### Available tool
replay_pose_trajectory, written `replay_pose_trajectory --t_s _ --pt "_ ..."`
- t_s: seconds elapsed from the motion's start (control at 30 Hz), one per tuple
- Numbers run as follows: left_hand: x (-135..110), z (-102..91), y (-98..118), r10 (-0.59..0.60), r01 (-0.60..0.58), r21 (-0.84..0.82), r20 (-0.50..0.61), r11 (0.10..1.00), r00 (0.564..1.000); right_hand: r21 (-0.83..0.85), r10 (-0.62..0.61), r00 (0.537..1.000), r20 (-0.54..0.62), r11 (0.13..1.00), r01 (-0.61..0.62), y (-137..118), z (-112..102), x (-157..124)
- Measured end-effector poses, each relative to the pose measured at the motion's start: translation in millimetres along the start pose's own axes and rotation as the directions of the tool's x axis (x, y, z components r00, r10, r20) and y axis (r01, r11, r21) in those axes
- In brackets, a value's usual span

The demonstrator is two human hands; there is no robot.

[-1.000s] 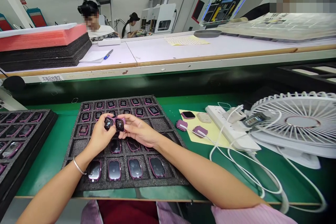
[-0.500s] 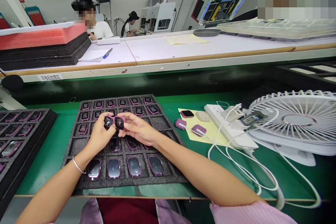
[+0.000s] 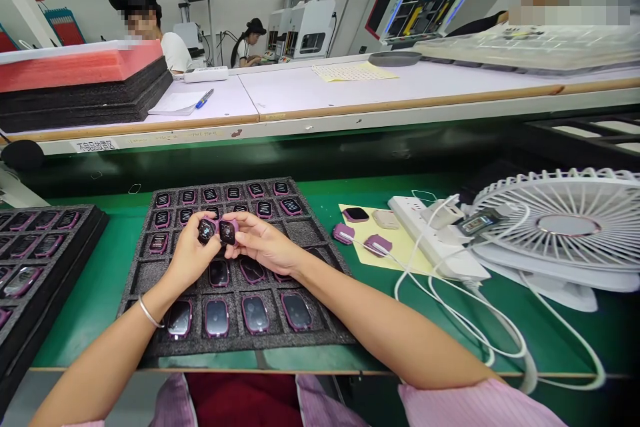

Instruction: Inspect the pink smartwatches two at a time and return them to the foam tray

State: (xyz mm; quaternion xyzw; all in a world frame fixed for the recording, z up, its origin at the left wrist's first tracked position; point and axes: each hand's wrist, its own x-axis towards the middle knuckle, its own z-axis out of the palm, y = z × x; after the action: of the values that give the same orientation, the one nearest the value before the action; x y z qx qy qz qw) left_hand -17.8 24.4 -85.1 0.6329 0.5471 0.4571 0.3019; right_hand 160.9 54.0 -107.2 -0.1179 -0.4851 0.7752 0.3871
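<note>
My left hand [image 3: 189, 256] pinches a small purple watch body [image 3: 205, 231] with a dark screen. My right hand [image 3: 263, 243] holds a second purple watch body [image 3: 227, 232] right beside it, the two nearly touching. Both hands hover above a black foam tray [image 3: 146, 269] on the green bench. The tray holds several purple watch bodies in its pockets, face down in the far rows and screen up in the near rows [image 3: 255, 313]. Some pockets under my hands are hidden.
Another black foam tray [image 3: 75, 237] of watch bodies sits at the left. On the right lie a yellow sheet [image 3: 400, 255] with three loose watch bodies, a white power strip [image 3: 433, 247], white cables and a white fan [image 3: 565, 227]. Two people sit beyond the raised white shelf.
My hands and the two watch bodies stay almost still over the tray. The person at the far left has shifted further left.
</note>
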Motion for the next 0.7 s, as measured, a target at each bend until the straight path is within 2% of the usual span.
replay_pose_trajectory --t_s 0.7 --pt "0.1 -1.0 -2.5 0.013 -0.013 0.034 0.006 0.999 1.000 -0.035 -0.006 1.000 -0.005 0.999 0.006 -0.1 1.7 -0.3"
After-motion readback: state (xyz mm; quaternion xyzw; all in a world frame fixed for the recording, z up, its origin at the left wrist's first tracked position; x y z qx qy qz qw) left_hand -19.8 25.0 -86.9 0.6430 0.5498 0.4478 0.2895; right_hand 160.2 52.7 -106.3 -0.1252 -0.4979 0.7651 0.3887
